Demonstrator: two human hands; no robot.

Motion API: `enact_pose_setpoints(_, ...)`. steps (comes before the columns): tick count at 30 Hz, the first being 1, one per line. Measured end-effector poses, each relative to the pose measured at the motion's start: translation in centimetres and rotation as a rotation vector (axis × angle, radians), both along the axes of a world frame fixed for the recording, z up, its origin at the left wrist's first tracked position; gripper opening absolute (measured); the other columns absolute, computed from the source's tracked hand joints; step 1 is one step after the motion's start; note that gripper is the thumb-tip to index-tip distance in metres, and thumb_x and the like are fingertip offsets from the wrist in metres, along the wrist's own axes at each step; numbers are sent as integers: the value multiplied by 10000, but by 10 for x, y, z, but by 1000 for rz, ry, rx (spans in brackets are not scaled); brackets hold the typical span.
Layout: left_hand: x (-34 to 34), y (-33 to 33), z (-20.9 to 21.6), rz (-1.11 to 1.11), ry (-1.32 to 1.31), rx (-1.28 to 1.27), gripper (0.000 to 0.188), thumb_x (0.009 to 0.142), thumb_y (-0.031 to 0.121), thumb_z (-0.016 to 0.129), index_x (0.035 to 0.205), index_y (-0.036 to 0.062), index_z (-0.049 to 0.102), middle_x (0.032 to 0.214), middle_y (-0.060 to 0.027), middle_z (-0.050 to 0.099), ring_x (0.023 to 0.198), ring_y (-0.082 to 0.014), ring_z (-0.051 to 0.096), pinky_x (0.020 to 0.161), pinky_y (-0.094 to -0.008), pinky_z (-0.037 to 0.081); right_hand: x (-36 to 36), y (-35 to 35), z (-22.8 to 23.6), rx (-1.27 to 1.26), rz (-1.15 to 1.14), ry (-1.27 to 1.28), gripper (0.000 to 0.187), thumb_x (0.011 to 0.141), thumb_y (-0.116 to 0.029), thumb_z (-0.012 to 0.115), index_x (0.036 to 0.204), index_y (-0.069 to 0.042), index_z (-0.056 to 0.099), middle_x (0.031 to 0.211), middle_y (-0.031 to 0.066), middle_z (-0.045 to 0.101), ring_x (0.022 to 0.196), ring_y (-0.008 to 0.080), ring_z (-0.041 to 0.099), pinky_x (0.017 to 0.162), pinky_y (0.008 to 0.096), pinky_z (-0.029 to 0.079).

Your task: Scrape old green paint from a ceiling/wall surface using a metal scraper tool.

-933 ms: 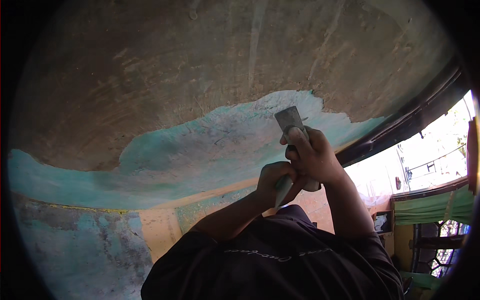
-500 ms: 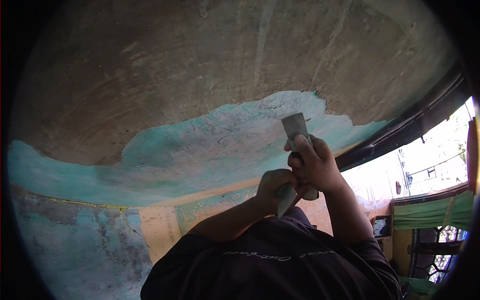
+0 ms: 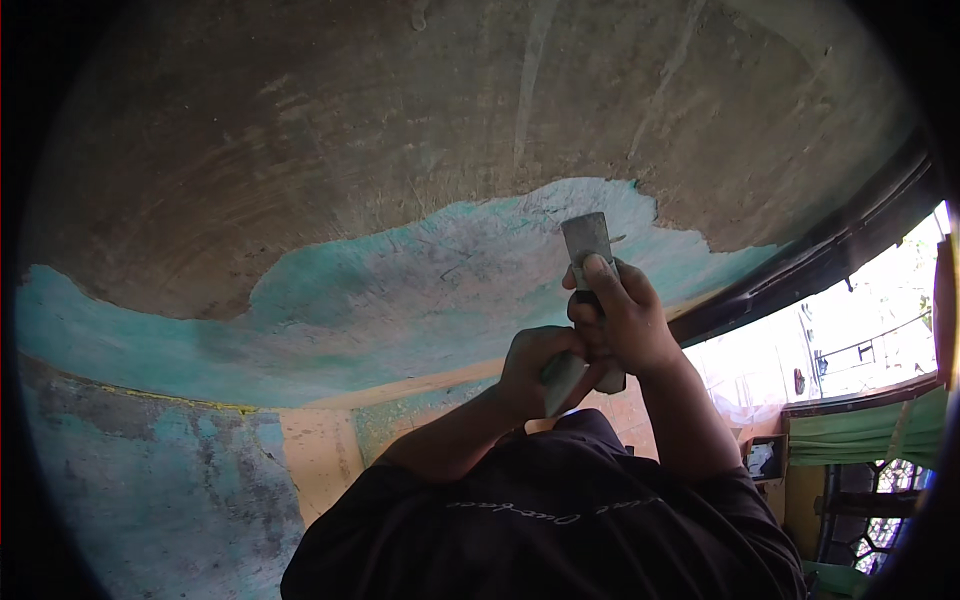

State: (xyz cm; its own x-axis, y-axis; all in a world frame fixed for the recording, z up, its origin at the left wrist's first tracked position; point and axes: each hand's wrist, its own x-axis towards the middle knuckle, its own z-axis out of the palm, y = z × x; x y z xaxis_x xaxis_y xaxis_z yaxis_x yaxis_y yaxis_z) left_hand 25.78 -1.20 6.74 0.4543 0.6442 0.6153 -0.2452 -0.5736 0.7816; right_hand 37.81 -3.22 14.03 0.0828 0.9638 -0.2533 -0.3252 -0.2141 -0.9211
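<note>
My right hand (image 3: 630, 320) is closed round a scraper, its thumb pressed along the flat grey metal blade (image 3: 588, 237). The blade points up toward the wall, and its handle end shows below the fist. Close beside it, touching or nearly so, my left hand (image 3: 535, 365) is closed on a flat grey-green blade-like piece (image 3: 566, 387) that slants down toward my chest. Its exact kind is unclear, and its other end is hidden in the fingers. Both hands are in front of a wall patch of worn turquoise paint (image 3: 400, 285); whether the scraper blade touches it cannot be told.
Rough brown-grey bare wall (image 3: 330, 150) borders the turquoise patch along a ragged edge. A dark frame edge (image 3: 800, 275) runs along the right, beside a bright opening. Green curtains (image 3: 865, 435) and a patterned grille (image 3: 880, 525) are at lower right. A stained bluish wall (image 3: 150, 480) stands at left.
Both hands have shifted slightly up and left together, still holding the same things. The piece in my left hand has tilted a little and shows more of its flat face.
</note>
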Motion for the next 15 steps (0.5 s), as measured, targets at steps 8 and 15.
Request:
enact_pose_setpoints(8, -15, -11, -11, -74, -18, 18, 291, 639, 62, 744, 642, 89, 454, 599, -59, 551, 524, -218, 574, 461, -284, 423, -11, -19, -6, 33, 11, 27, 317, 940, -318, 414, 951, -13, 501, 600, -16, 425, 464, 40, 364, 391, 188, 288)
enact_pose_setpoints(15, -30, 6, 8, 5, 62, -56, 224, 667, 67, 728, 694, 61, 507, 640, -97, 574, 571, -245, 603, 494, -299, 447, -28, 5, 9, 107, -19, -20, 310, 939, -318, 414, 935, -21, 503, 595, -19, 422, 444, 40, 359, 390, 194, 295)
